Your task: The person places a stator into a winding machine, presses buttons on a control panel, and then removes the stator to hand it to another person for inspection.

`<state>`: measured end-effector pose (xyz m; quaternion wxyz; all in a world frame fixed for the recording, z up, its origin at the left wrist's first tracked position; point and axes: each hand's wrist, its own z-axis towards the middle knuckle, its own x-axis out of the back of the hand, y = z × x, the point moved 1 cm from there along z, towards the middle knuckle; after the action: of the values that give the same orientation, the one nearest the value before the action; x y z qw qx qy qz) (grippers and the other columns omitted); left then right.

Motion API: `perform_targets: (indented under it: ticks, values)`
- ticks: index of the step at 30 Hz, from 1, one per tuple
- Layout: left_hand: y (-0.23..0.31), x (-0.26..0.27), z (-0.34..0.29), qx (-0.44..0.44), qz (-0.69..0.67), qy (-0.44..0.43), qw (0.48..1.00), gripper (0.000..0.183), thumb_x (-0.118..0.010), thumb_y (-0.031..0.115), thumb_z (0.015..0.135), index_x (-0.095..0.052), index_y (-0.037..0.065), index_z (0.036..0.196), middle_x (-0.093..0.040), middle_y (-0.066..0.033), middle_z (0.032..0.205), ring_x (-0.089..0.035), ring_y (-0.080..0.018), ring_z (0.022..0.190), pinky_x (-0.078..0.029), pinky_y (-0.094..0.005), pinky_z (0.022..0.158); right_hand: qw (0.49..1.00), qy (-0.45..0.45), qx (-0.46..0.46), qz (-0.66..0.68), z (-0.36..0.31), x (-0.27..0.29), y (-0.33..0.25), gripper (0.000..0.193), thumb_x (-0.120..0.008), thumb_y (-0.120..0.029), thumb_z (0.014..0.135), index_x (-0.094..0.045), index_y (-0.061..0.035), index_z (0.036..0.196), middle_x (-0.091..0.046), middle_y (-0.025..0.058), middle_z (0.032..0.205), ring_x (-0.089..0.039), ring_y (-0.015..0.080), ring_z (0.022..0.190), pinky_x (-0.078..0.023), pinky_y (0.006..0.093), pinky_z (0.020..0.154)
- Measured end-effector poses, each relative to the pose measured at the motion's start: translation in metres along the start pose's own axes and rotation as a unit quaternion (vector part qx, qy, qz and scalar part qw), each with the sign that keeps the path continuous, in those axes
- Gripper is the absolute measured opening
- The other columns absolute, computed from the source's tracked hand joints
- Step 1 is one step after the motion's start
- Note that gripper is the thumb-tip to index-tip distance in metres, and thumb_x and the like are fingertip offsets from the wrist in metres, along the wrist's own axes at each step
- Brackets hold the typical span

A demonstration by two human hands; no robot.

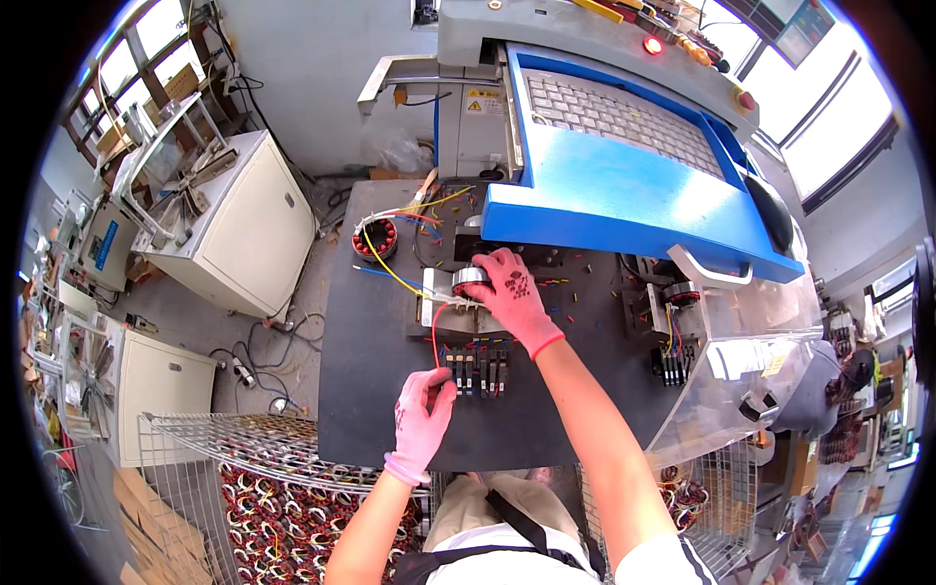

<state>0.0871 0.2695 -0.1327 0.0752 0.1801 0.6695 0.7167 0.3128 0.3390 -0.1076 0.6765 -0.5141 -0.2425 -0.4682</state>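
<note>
My right hand (pixel 514 297), in a pink glove, is closed around a metal-rimmed motor stator (pixel 468 280) seated at a metal fixture (pixel 429 302). Yellow, blue and red leads run from the stator's left side. In my left hand (pixel 421 421), also gloved in pink, the fingertips pinch a red wire (pixel 435 336) that rises to the stator. Just right of these fingertips is a row of black terminal clips (pixel 478 372). Another stator (pixel 375 241), with red windings and loose coloured leads, lies at the table's far left.
Over the far side of the dark table (pixel 380 419) hangs a blue tray (pixel 604 205) with a keyboard (pixel 614 107) and black mouse (pixel 770 210). A second fixture (pixel 648 302) stands right, beside a transparent guard (pixel 731 380). Wire baskets (pixel 283 439) of stators flank my legs.
</note>
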Motion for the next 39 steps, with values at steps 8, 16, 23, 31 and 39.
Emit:
perform_targets:
  ticks: [8, 16, 23, 31, 39]
  values:
    - [0.021, 0.0, 0.012, -0.062, 0.086, -0.006, 0.994, 0.024, -0.068, 0.008, 0.081, -0.06, 0.002, 0.103, -0.058, -0.0082, 0.094, -0.061, -0.0149, 0.074, -0.05, -0.0265, 0.065, 0.99, -0.013, -0.07, 0.124, -0.047, 0.01, -0.038, 0.027, -0.06, -0.032, 0.084, -0.066, -0.0051, 0.085, -0.059, 0.0089, 0.082, -0.057, 0.0268, 0.079, -0.046, 0.0391, 0.071]
    - [0.03, -0.002, -0.002, -0.179, 0.268, -0.127, 0.938, 0.032, -0.072, 0.018, 0.077, -0.061, 0.005, 0.105, -0.056, -0.012, 0.099, -0.061, -0.0261, 0.074, -0.05, -0.0351, 0.065, 0.863, -0.259, -0.221, 0.374, -0.043, 0.0, -0.04, 0.029, -0.064, -0.028, 0.084, -0.065, 0.0, 0.087, -0.061, 0.001, 0.07, -0.057, 0.0083, 0.065, -0.044, 0.0266, 0.06]
    - [-0.016, -0.025, -0.03, -0.113, 0.506, -0.184, 0.835, 0.051, -0.057, 0.031, 0.086, -0.044, 0.014, 0.132, -0.052, -0.0094, 0.099, -0.058, -0.025, 0.086, -0.049, -0.04, 0.069, 0.936, -0.235, -0.152, 0.215, -0.049, 0.01, -0.027, 0.018, -0.061, -0.02, 0.083, -0.06, -0.0051, 0.092, -0.063, 0.011, 0.075, -0.062, 0.0226, 0.064, -0.047, 0.035, 0.063]
    - [-0.043, -0.033, -0.036, -0.106, 0.518, -0.163, 0.833, 0.054, -0.055, 0.029, 0.087, -0.039, 0.019, 0.137, -0.051, -0.0075, 0.097, -0.057, -0.0241, 0.085, -0.048, -0.0403, 0.067, 0.939, -0.248, -0.135, 0.196, -0.05, 0.008, -0.032, 0.017, -0.061, -0.019, 0.083, -0.059, -0.0044, 0.092, -0.064, 0.0135, 0.079, -0.062, 0.0301, 0.074, -0.046, 0.0382, 0.066]
    - [-0.04, -0.029, -0.034, -0.102, 0.459, -0.133, 0.872, 0.047, -0.059, 0.027, 0.085, -0.048, 0.022, 0.131, -0.052, -0.0067, 0.092, -0.058, -0.0252, 0.08, -0.049, -0.0409, 0.066, 0.961, -0.221, -0.077, 0.144, -0.057, -0.004, -0.029, 0.019, -0.06, -0.022, 0.082, -0.06, -0.0044, 0.09, -0.064, 0.0128, 0.078, -0.062, 0.0305, 0.077, -0.046, 0.0396, 0.069]
